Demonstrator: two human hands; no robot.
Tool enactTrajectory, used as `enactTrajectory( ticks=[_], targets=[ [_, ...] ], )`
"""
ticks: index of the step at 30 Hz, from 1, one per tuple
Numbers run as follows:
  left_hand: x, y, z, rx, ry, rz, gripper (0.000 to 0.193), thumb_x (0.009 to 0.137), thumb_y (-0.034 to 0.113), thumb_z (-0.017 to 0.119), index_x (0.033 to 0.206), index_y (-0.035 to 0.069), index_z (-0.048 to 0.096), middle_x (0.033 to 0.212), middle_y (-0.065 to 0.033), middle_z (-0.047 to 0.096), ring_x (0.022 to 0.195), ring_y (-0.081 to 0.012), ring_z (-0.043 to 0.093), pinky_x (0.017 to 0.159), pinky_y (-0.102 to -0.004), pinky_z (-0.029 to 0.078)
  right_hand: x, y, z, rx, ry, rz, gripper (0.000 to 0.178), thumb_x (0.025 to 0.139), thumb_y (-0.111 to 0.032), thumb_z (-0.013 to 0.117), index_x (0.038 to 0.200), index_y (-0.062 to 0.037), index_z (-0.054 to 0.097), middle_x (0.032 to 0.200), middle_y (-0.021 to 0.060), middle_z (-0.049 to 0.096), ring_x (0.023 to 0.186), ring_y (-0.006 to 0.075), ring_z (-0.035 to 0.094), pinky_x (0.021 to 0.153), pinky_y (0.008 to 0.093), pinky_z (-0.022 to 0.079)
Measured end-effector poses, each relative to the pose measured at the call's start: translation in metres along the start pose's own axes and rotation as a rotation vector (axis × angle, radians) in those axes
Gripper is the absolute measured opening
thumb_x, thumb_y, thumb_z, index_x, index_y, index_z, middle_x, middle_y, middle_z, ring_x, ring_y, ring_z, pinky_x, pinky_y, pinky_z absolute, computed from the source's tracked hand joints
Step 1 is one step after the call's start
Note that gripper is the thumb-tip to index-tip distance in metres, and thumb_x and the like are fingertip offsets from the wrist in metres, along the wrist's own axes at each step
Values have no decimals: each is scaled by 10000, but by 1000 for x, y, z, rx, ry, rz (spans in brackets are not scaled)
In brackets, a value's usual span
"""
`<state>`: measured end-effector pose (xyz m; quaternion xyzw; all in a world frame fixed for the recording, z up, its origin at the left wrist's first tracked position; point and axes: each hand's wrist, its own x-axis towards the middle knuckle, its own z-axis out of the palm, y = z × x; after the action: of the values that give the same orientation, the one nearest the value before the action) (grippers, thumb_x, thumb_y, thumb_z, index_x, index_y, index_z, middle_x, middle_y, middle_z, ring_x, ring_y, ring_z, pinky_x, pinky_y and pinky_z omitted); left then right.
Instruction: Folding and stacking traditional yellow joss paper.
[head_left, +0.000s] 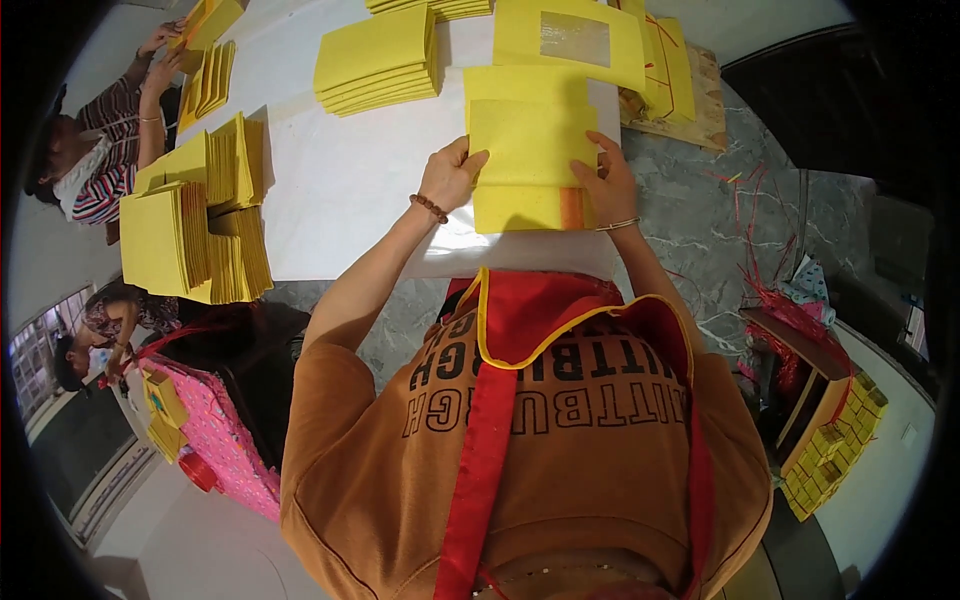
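Observation:
A folded sheet of yellow paper [530, 150] spans the space between my hands at the near edge of the white table. My left hand [452, 177] grips its left edge, thumb on top and the other fingers mostly hidden. On its right edge, my right hand [606, 182] is closed with thumb and fingers around the paper. An orange-red band [571, 208] shows at the lower right of the folded sheet. Just beyond lies a yellow sheet with a silvery rectangle [575, 40]. Left of that stands a stack of folded yellow papers [370, 65].
More folded yellow stacks [165, 235] stand on the white table [330, 190] at its left side. A co-worker [110, 150] handles yellow paper at the far left; another person [105, 335] is lower left. Yellow bundles tied with red string [668, 70] rest on a wooden board at right.

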<state>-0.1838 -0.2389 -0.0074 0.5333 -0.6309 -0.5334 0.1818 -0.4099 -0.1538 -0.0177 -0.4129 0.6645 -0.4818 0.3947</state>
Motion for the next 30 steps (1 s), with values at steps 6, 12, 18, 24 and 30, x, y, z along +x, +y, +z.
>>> enactTrajectory(
  ticks=[6, 12, 18, 24, 30],
  targets=[
    [-1, -5, 5, -225, 97, 57, 261, 804, 164, 582, 984, -9, 503, 624, -115, 577, 541, -199, 548, 503, -311, 412, 3, -5, 2, -71, 2, 40, 459, 719, -112, 673, 1149, -94, 513, 730, 38, 616, 622, 81, 539, 569, 232, 425],
    [-14, 38, -3, 641, 374, 477, 388, 748, 204, 649, 1057, 33, 490, 1018, -144, 546, 939, -279, 513, 740, -417, 390, 7, 4, -1, -170, 11, 42, 447, 707, -121, 683, 1125, -86, 529, 734, 44, 619, 609, 87, 539, 556, 240, 422],
    [-13, 40, 27, 850, 29, 837, 512, 843, 369, 497, 1294, 154, 385, 1331, -129, 361, 1231, -316, 309, 995, -467, 237, 5, -10, 3, -71, -9, 60, 436, 708, -128, 683, 1113, -61, 534, 795, 70, 636, 643, 115, 567, 583, 247, 445],
    [-11, 24, 37, 1030, -73, 751, 566, 876, 497, 366, 1351, 194, 310, 1406, -103, 265, 1302, -296, 203, 1053, -468, 147, -8, -18, 8, -365, 100, -198, 515, 733, -119, 671, 1188, -20, 450, 958, 113, 599, 805, 159, 576, 704, 277, 459],
    [-8, 25, 37, 1009, -86, 753, 570, 869, 471, 406, 1353, 189, 304, 1406, -108, 258, 1298, -305, 205, 1044, -470, 156, -15, 18, 10, -124, 122, -58, 557, 743, -117, 667, 1221, 4, 409, 1101, 132, 550, 976, 194, 540, 847, 314, 430]
  ],
)
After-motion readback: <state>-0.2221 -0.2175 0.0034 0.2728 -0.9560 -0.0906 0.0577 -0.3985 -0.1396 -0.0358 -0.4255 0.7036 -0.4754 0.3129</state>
